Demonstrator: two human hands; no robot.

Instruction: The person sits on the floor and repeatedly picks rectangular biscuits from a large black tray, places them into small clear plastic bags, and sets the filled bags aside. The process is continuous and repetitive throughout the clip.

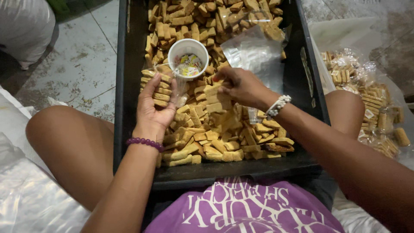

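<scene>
A black tray (129, 86) lies across my lap, full of tan rectangular biscuits (224, 138). My left hand (153, 108) holds a small clear bag (161, 88) partly filled with a stack of biscuits. My right hand (241, 86) reaches into the pile and pinches a short stack of biscuits (214, 98) with its fingertips. A white cup (188, 58) with small coloured paper pieces stands among the biscuits just beyond both hands.
Empty clear bags (254, 54) lie on the biscuits at the tray's right. Filled biscuit packs (366, 103) are heaped on plastic on the floor to the right. A white sack (23, 26) sits at the upper left, and white plastic sheeting (26, 194) lies at the lower left.
</scene>
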